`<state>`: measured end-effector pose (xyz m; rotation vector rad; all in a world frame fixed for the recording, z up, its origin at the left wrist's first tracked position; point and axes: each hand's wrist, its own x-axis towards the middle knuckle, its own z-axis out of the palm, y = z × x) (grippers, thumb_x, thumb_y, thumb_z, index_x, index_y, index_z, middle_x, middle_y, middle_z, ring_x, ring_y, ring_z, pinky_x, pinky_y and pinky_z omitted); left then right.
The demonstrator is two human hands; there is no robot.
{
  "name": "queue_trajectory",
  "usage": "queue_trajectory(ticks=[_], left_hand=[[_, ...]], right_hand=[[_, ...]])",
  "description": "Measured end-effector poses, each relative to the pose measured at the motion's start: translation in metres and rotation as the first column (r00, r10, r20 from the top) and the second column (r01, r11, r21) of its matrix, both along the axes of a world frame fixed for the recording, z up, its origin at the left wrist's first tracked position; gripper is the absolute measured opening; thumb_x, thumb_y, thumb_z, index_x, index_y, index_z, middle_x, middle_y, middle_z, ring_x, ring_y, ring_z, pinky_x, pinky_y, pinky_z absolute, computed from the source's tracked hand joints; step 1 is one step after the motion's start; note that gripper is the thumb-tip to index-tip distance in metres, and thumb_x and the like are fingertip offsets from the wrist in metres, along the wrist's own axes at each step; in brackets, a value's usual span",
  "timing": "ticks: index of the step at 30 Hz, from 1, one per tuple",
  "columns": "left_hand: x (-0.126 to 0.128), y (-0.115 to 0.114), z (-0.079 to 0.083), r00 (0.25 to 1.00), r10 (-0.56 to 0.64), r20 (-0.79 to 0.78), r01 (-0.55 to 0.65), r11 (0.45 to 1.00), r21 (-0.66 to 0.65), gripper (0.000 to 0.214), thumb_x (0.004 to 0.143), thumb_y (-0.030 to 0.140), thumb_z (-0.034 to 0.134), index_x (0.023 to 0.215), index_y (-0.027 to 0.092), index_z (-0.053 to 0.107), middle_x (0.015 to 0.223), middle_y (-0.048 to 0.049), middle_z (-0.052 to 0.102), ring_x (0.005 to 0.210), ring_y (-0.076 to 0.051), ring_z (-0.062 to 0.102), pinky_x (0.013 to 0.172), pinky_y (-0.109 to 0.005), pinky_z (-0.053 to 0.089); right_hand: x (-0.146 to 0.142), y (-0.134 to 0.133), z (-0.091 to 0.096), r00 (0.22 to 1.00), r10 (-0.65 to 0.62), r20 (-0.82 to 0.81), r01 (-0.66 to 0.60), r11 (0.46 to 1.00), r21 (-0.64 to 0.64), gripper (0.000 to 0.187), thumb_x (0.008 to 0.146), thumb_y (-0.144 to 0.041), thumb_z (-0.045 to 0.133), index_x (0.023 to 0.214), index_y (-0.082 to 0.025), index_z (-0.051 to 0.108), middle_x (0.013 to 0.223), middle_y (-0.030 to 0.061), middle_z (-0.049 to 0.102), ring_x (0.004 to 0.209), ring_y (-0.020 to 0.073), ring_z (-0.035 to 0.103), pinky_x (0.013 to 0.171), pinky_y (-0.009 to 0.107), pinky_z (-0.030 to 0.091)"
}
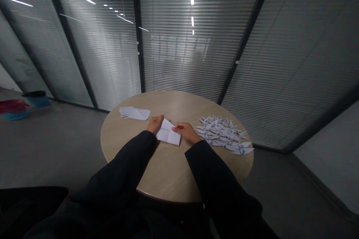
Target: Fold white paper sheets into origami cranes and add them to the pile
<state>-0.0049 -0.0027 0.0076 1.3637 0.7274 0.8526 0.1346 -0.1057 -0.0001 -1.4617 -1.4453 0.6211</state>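
Black sleeves (pixel 120 164) lead to my feed's working area: left hand (pixel 155 124) and right hand (pixel 186 132) touch opposite edges of a creased white paper square (pixel 168 133), lying flat on the round pale-wood worktop (pixel 168 171). Can't tell if they're gripping. Loose white paper sheets (pixel 134 112) sit left, white folded paper cranes (pixel 221 132) right. No readable writing.

My left hand (pixel 155 124) and right hand (pixel 186 132) press on a creased white paper square (pixel 168 133) on the round wooden table (pixel 168 173). Loose paper sheets (pixel 134 113) lie toward the far left edge, and folded paper cranes (pixel 223 134) are heaped toward the right edge.
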Motion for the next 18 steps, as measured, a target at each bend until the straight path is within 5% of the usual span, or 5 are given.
queue_trajectory(ticks=[4,11,18], left_hand=[[-0.0016,0.0026,-0.0039,0.997,0.020,0.075,-0.025,0.997,0.066,0.038,0.062,0.049,0.066,0.065,0.010,0.068,0.056,-0.0071,0.063,0.047,-0.014,0.054,0.047,-0.024,0.038],[0.0011,0.0078,-0.0074,0.983,0.183,-0.015,-0.178,0.968,0.177,0.041,0.070,0.050,0.056,0.055,0.013,0.064,0.049,-0.0034,0.058,0.044,-0.013,0.051,0.044,-0.023,0.035],[-0.0003,0.0008,-0.0019,1.000,0.027,0.016,-0.029,0.987,0.160,0.042,0.063,0.052,0.067,0.067,0.010,0.068,0.058,-0.0073,0.063,0.049,-0.013,0.053,0.047,-0.023,0.037]], right_hand=[[0.0005,0.0004,-0.0012,1.000,-0.006,-0.002,0.006,1.000,-0.004,0.027,0.070,-0.040,0.061,0.068,-0.013,0.063,0.064,0.0032,0.063,0.059,0.0136,0.055,0.054,0.023,0.038],[0.0013,0.0051,-0.0071,0.998,0.015,-0.058,-0.015,1.000,0.005,0.029,0.068,-0.042,0.063,0.069,-0.013,0.063,0.065,0.0028,0.064,0.059,0.0132,0.055,0.054,0.023,0.038],[0.0028,0.0014,-0.0039,0.999,-0.043,-0.001,0.043,0.999,0.033,0.028,0.070,-0.041,0.060,0.067,-0.014,0.062,0.063,0.0025,0.062,0.058,0.0129,0.053,0.054,0.024,0.037]])
